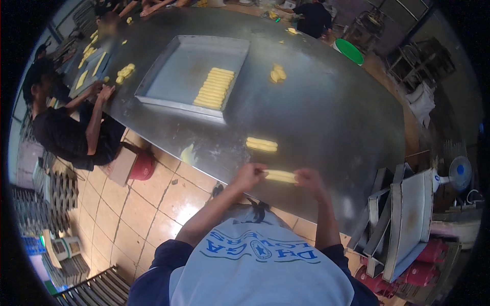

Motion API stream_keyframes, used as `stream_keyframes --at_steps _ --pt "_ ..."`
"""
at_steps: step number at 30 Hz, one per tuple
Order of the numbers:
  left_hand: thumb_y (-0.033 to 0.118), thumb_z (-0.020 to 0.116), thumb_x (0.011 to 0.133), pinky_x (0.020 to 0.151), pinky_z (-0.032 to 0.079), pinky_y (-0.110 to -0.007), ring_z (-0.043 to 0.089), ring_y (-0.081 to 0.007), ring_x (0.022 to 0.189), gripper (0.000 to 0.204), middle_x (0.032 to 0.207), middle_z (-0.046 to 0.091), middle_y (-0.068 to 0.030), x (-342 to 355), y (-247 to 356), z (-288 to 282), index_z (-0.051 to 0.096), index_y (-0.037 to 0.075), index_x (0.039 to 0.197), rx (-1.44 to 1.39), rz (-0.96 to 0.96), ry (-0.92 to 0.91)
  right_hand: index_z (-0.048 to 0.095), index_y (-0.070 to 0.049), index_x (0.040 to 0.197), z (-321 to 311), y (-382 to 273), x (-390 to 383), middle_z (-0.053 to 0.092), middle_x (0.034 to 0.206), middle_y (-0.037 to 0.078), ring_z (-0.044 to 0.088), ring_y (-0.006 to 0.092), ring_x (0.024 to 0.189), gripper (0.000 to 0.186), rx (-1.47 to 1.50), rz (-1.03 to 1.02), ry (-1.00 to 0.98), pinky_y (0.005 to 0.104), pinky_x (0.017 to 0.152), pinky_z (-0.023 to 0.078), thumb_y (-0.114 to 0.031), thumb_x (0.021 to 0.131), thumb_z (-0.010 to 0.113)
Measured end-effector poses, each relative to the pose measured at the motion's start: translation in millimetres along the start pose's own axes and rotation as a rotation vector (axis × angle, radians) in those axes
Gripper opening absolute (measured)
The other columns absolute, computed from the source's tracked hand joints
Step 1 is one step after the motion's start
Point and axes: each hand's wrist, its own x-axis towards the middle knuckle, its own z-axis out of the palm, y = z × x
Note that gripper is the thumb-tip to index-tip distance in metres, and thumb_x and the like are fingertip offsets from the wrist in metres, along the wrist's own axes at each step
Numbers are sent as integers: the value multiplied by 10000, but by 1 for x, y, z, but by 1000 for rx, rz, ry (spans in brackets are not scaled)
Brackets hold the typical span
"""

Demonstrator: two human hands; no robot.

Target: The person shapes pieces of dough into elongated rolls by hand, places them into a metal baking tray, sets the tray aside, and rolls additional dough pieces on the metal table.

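A long pale-yellow dough strip [279, 176] stretches between my two hands low over the steel table, my left hand [251, 176] pinching its left end and my right hand [310, 181], slightly blurred, its right end. Just beyond them lie two dough strips [261, 147] side by side on the metal. Farther forward and left, a large square metal tray [168, 76] holds a row of several similar strips [213, 87] along its right part.
The steel table [347, 117] carries scattered dough pieces [277, 75]. Co-workers work at the left [66, 127] and far side [309, 20]. Stacked metal trays [408, 219] and a white fan [459, 176] stand at the right. A green-topped bucket [348, 51] is beside the far edge.
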Motion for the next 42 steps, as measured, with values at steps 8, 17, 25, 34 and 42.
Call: stream_keyframes --at_steps 8,17,25,34,42 --pt "315 697 767 905 423 -402 519 -325 1051 554 1119 546 -174 29 -7 -37 513 38 1209 460 236 357 608 63 991 -5 34 -3 632 879 125 608 172 766 214 29 84 157 286 650 534 -38 803 599" --pt "382 751 672 924 360 -421 444 -290 1112 651 1155 504 -134 70 4 -71 517 105 1213 790 301 178 586 -75 1106 23 -9 54 546 1166 196 479 369 1123 366 -966 -23 241 438 924 417 -106 742 608" --pt "359 762 643 912 365 -432 441 -266 1126 628 1194 486 -82 82 -4 -57 531 115 1174 868 332 2 530 -40 1131 91 -10 110 526 1116 199 475 375 1084 453 -881 -292 107 434 931 397 -74 699 660" --pt "255 693 784 853 427 -349 533 -221 1009 418 1006 580 -93 65 -14 -84 543 54 1119 376 267 10 618 -27 946 79 -54 85 618 963 162 564 316 982 296 -864 -345 112 392 838 459 -120 671 673" --pt "159 625 864 680 502 -220 596 -91 735 320 908 645 -74 -21 26 -149 575 -13 1129 -529 204 210 571 -11 1089 99 -109 114 633 953 104 608 183 779 366 -455 -511 -34 284 690 486 -105 760 697"
